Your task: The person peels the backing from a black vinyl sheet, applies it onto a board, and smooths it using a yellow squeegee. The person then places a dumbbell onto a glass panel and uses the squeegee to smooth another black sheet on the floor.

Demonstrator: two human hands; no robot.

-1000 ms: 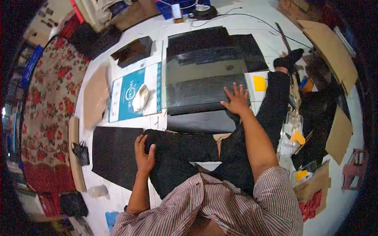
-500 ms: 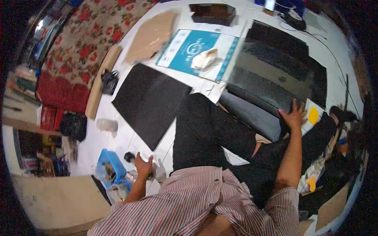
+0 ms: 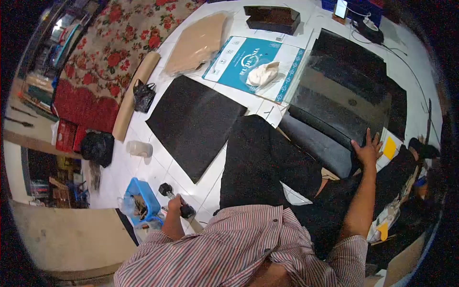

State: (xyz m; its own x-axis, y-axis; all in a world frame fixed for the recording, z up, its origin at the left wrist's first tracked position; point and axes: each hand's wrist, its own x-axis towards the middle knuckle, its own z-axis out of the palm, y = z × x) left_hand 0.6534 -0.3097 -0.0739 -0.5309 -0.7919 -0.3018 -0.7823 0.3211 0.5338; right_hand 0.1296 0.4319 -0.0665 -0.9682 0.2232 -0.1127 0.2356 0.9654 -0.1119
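Note:
My left hand (image 3: 176,205) is closed around the handle of a small black dumbbell (image 3: 166,190) on the white tiled floor, near my left hip. My right hand (image 3: 369,149) lies with fingers spread at the lower right corner of a clear sheet (image 3: 334,95) over black material. A yellow piece (image 3: 389,149) is just right of that hand. Between the hands are my legs in black trousers (image 3: 248,162), and a flat black sheet (image 3: 198,122) lies beyond them to the left.
A blue basket (image 3: 152,198) stands beside the dumbbell, with a translucent container (image 3: 139,149) farther up. A blue and white box panel (image 3: 248,64) holds a white crumpled bundle (image 3: 263,74). A cardboard roll (image 3: 136,95) edges the floral cloth (image 3: 114,52); cables lie upper right.
The view has turned left. My left hand has moved from my leg down to the dumbbell and closed on its handle. My right hand has stayed at the clear sheet's corner.

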